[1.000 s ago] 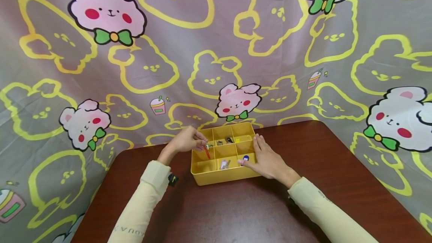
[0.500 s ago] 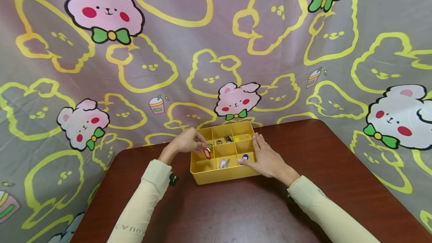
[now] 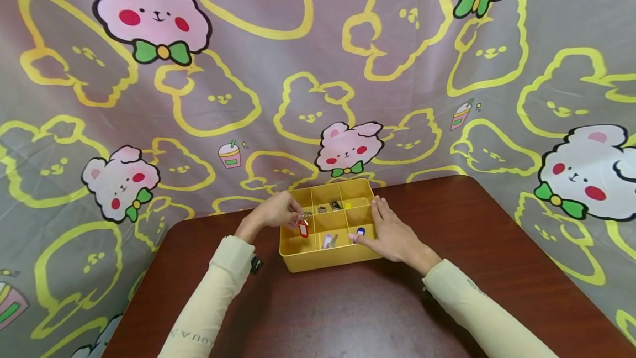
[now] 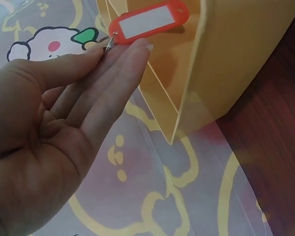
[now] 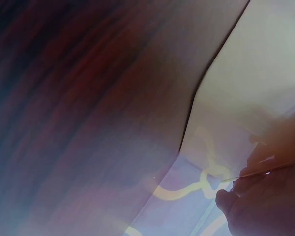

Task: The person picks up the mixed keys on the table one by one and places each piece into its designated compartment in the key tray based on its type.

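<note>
With thumb and fingertips, my left hand (image 3: 277,210) pinches the metal ring of a red key tag (image 4: 147,22), which has a white label window. In the head view the tag hangs over the left compartments of a yellow divided box (image 3: 330,261). My right hand (image 3: 396,236) rests against the box's right side, fingers straight, the thumb reaching over the front right compartment. A blue key tag (image 3: 360,231) lies there beside the thumb. In the front middle compartment is a pale purple key tag (image 3: 328,241) with a key.
Small dark metal items (image 3: 335,205) lie in the back middle compartment, and a small yellow item (image 3: 348,205) in the back right one. The box stands near the far edge of a dark wooden table (image 3: 348,314). A cartoon-printed curtain (image 3: 417,93) hangs behind.
The red key tag has turned from edge-on to showing its white label, hanging at my left fingertips. My left hand has shifted slightly lower; the right hand stays on the box.
</note>
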`<state>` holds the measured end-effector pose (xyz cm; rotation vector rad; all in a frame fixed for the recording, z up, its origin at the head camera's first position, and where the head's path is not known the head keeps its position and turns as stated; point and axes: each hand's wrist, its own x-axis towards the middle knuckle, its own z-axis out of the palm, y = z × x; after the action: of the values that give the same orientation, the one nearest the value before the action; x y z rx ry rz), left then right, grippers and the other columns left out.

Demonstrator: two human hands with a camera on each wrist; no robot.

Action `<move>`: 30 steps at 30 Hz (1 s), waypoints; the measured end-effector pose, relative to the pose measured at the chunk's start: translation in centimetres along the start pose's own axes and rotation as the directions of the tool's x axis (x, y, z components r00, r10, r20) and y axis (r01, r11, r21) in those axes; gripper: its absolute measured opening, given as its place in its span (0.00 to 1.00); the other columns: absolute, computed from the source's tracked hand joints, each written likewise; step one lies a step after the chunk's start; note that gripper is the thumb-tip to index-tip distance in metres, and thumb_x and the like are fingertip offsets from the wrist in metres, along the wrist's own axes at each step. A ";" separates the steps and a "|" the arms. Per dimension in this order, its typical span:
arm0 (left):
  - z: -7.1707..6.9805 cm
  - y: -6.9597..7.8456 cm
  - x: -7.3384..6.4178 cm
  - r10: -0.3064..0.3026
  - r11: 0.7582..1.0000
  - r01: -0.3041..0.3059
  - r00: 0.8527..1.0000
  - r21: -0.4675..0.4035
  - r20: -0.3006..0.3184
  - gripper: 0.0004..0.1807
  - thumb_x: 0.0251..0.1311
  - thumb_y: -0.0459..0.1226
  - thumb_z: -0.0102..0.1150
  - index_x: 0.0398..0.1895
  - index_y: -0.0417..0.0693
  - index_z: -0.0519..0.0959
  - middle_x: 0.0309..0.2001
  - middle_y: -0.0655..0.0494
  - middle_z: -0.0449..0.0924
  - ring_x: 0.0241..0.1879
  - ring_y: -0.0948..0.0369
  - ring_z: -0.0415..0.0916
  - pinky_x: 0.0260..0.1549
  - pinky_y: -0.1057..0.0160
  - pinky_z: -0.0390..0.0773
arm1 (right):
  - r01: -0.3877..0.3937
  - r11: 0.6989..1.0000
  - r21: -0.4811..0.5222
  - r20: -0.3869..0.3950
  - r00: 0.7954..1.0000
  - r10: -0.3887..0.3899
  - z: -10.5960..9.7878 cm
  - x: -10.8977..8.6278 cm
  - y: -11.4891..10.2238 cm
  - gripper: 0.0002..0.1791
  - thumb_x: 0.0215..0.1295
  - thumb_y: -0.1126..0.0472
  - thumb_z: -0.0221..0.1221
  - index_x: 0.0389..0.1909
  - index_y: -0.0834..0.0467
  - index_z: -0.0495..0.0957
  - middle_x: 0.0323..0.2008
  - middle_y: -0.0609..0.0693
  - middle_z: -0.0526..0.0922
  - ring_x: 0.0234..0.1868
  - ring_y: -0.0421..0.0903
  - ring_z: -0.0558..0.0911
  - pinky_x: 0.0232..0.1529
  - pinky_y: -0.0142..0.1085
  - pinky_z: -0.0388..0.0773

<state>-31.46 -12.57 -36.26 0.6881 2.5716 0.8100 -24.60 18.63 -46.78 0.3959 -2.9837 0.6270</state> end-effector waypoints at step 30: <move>0.2 -1.2 -1.3 0.036 0.996 -0.043 0.994 -0.073 -0.100 0.13 0.74 0.27 0.55 0.52 0.29 0.86 0.44 0.39 0.91 0.45 0.44 0.90 0.44 0.54 0.91 | 0.003 1.000 0.007 -0.006 1.000 -0.003 0.0 0.0 -0.1 0.69 0.63 0.15 0.46 0.83 0.67 0.45 0.86 0.62 0.41 0.87 0.61 0.46 0.83 0.56 0.58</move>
<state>-30.75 -14.05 -36.91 0.6947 2.6070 0.9708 -24.53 18.55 -46.72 0.3978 -2.9752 0.6374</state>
